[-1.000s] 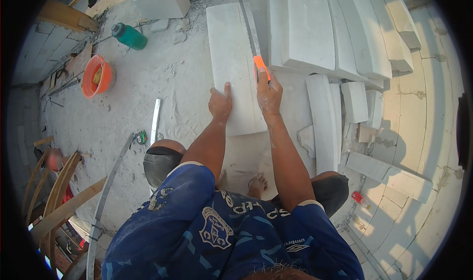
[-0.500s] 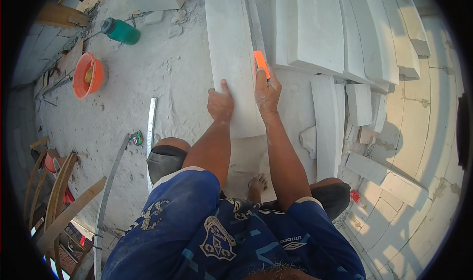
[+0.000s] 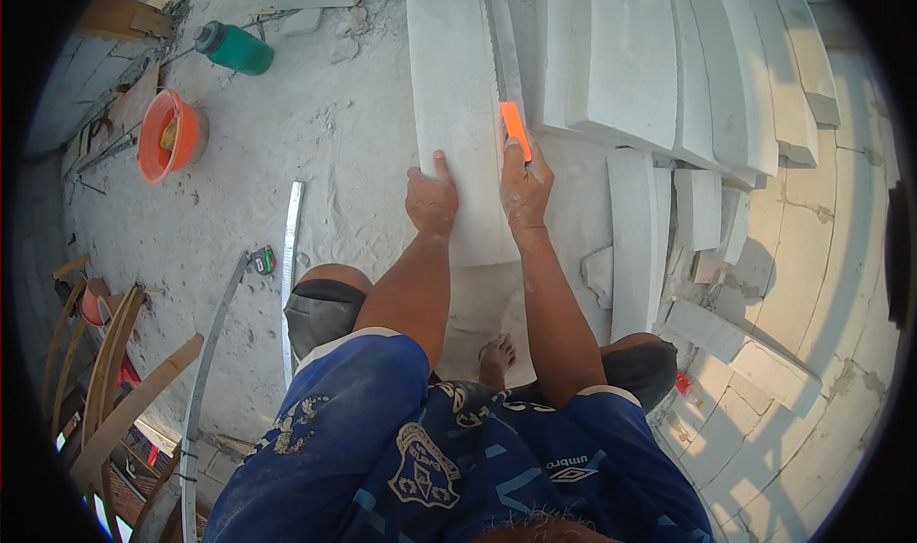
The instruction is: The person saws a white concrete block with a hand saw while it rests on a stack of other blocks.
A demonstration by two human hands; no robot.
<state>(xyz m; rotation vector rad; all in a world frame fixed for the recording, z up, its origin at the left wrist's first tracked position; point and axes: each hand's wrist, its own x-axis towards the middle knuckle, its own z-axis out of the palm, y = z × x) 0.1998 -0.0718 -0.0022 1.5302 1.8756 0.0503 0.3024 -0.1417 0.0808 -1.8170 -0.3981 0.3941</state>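
On the dusty grey concrete floor [image 3: 353, 132], straight ahead of the wearer I followed from afar, lay a long, off-white rectangular masonry block [image 3: 451, 113], its near end toward the wearer's bare foot [image 3: 497, 354]. I saw the right hand [image 3: 526, 182] closed round the bright orange handle of a long grey-bladed handsaw [image 3: 498, 65], the blade running lengthwise near the block's right side, with a narrow pale strip [image 3: 507, 42] showing beyond it. The left hand [image 3: 432, 199] clasped the block's left edge, thumb laid on top and fingers over the side; how hard it pressed, I could not tell. To saw well there, I judged, the strokes needed to be long and even, the blade upright and true to one line, and the left hand firm and well clear of the teeth, since a twist might have snapped so slim a strip. The floor looked gritty, so I reckoned the block could creep unless braced. Rightward I made out a row of large pale blocks [image 3: 626, 56] and sunlit blockwork [image 3: 812, 185]; leftward were a teal plastic bottle [image 3: 234, 49], a round orange plastic bucket [image 3: 172, 137], a straight silver metal bar [image 3: 292, 247], a green-and-black tape measure [image 3: 263, 259] and curved wooden strips [image 3: 107, 362].
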